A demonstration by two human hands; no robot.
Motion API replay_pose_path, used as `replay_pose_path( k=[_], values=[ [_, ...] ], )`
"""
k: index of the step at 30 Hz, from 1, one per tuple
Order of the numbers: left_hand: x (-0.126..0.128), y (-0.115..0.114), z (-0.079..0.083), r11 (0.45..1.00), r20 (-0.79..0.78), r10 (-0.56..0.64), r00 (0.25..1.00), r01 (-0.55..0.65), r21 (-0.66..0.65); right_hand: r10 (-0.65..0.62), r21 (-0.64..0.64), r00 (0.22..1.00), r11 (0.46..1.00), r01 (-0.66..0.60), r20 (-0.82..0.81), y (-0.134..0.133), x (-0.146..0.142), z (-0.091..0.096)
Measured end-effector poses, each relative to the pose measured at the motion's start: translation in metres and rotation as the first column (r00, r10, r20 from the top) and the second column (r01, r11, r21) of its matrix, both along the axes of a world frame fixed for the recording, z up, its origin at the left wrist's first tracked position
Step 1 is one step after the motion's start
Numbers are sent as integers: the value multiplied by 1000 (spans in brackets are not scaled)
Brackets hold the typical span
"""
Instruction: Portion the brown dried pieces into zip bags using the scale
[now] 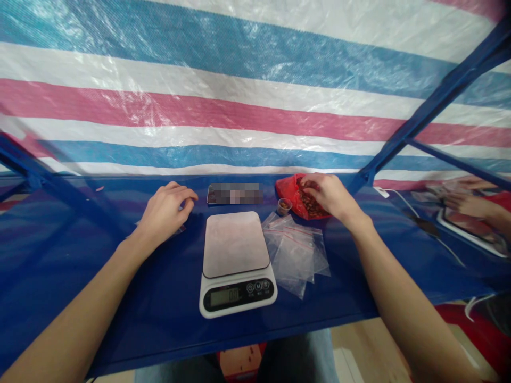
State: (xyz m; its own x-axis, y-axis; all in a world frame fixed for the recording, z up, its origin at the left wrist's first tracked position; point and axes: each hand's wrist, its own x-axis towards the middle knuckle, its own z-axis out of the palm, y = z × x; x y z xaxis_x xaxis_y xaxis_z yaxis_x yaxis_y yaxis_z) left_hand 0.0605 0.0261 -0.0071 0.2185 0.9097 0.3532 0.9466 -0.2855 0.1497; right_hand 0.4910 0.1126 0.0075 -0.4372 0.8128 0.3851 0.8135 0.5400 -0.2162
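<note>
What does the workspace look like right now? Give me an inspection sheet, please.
Surface: blue-covered table, shiny, with everything lying on it.
Job's things: red plastic bag of reddish-brown dried pieces; small cup holding brown pieces; white digital kitchen scale; clear zip bags in a loose stack.
Clutter: blurred flat object behind the scale; clear plastic scrap by the left hand.
Hands: left hand curled, beside the blurred object; right hand in the red bag's mouth.
Cables: white cable at far right.
Surroundings: striped tarp wall; blue frame tube; a co-worker's hands off to the right.
</note>
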Motion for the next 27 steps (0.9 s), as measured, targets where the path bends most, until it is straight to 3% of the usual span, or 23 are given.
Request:
replay_pose_path(
  k=[6, 10, 13, 17, 27],
  values=[
    [1, 0, 1, 1000, 0, 7, 1000, -7, 6, -16, 64, 963, 997, 35, -270, -8, -10, 8],
    [1, 0, 0, 1000, -3, 1, 1000, -1, -5, 33, -54, 807, 995, -81, -589, -14, -26, 6],
    [1, 0, 0, 1000, -3, 6, 1000, -6, -10, 44, -195, 683, 943, -269, -729, -17, -40, 0],
    [0, 1, -1, 1000, -5, 6, 1000, -6, -11, -4, -301, 626, 879, -370, -780, -19, -49, -8],
    [0, 1, 0, 1000, 10, -3, 1000, 4, -21, -68, -371, 587, 831, -414, -807, -13, -43, -13]
  ],
)
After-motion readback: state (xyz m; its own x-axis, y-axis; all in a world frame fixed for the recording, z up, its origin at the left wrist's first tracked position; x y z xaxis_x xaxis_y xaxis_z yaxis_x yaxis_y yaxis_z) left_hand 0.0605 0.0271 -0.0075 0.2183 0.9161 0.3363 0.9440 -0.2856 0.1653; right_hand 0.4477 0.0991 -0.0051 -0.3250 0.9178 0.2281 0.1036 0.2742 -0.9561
